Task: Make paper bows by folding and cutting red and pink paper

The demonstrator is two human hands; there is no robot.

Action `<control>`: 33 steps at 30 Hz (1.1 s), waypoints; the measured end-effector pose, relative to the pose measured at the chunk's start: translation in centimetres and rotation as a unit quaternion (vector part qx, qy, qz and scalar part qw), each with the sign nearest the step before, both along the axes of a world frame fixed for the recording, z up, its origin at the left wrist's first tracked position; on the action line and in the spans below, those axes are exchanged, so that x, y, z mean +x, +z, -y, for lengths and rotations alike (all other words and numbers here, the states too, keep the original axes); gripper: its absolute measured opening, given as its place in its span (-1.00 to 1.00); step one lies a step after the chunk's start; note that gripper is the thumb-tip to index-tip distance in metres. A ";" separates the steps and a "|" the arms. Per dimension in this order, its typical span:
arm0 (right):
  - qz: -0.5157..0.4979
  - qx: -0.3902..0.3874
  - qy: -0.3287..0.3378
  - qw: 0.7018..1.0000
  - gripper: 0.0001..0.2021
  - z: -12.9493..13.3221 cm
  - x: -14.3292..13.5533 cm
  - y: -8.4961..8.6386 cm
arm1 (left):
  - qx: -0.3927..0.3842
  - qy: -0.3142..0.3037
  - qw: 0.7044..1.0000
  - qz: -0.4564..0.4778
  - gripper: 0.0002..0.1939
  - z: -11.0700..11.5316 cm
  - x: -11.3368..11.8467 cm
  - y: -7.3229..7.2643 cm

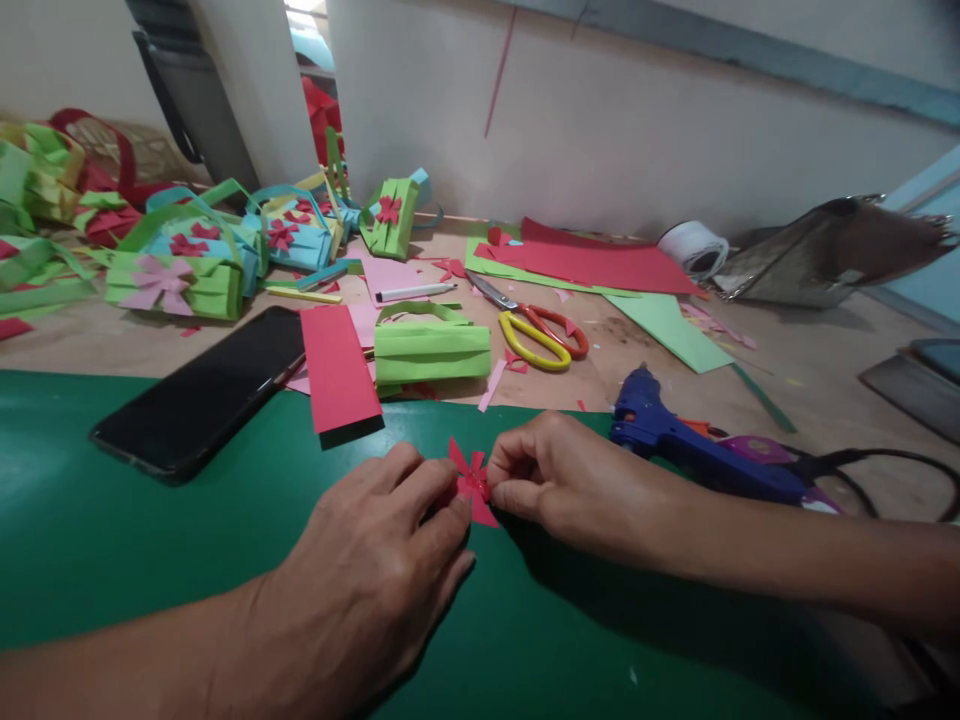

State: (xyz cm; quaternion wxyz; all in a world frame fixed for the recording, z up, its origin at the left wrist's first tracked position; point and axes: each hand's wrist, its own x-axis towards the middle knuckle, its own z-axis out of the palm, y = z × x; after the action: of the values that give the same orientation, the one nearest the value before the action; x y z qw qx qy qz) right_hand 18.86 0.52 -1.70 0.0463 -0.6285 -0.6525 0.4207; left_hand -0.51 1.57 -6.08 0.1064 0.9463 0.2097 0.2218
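Between my hands, just above the green mat (pixel 187 560), is a small red paper flower (pixel 474 484) with pointed petals and a shiny spot at its centre. My left hand (pixel 390 540) pinches its left side with thumb and fingers. From the right, my right hand (pixel 536 470) grips the flower's edge, fingers curled and pressed to the thumb. Part of the flower is hidden behind the fingertips. Beyond the hands lie a folded green paper purse (pixel 433 355) with a handle and a red paper strip (pixel 340 370). A blue glue gun (pixel 697 450) rests beside my right forearm.
A black phone (pixel 206 395) lies on the left. Behind stand finished paper purses (pixel 176 285) with flowers. Red-and-yellow scissors (pixel 536 330), a white marker (pixel 416 292), red paper sheets (pixel 600 258), a white tape roll (pixel 694 250) and scraps cover the back. The glue gun's cord (pixel 892 460) loops at right.
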 end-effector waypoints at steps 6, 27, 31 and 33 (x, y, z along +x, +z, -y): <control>0.033 -0.015 0.001 0.999 -0.87 -0.6 -0.5 0.4 | -0.003 0.002 1.000 -0.002 -0.79 -0.1 0.0 -0.1; 0.142 -0.014 0.000 0.990 -0.88 -1.8 -1.6 0.7 | 0.013 -0.005 1.000 -0.016 -0.77 -0.1 0.0 0.1; 0.150 -0.012 0.003 0.989 -0.89 -1.9 -1.7 0.8 | 0.013 -0.002 1.000 -0.024 -0.77 -0.2 0.0 0.2; 0.156 -0.011 0.006 0.988 -0.89 -2.0 -1.7 0.9 | 0.014 -0.001 1.000 -0.024 -0.78 -0.2 0.1 0.2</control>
State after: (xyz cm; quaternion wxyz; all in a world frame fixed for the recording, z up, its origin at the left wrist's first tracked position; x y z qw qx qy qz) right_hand 17.14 2.48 -0.84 -0.0655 -0.6827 -0.6509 0.3254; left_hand -0.46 1.80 -5.91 0.0879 0.9531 0.2078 0.2015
